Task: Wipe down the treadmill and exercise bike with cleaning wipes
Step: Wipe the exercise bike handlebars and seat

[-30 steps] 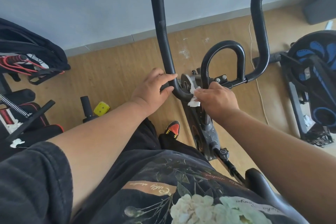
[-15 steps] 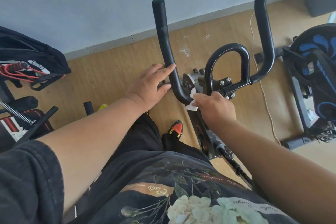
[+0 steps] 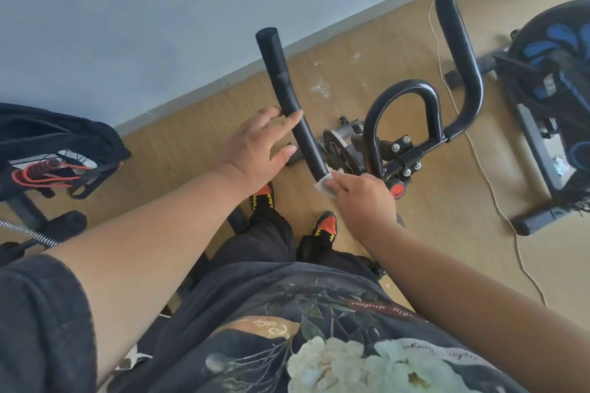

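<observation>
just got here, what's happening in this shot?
A person standing over an exercise bike is wiping it down. The right hand pinches a white cleaning wipe against the lower end of the left handlebar, near where it bends into the frame. The left hand is open, its fingers resting against the same bar higher up. The right handlebar is untouched at this moment.

Crumpled white wipe (image 3: pixel 325 186) against black exercise bike handlebar (image 3: pixel 295 112) base
</observation>
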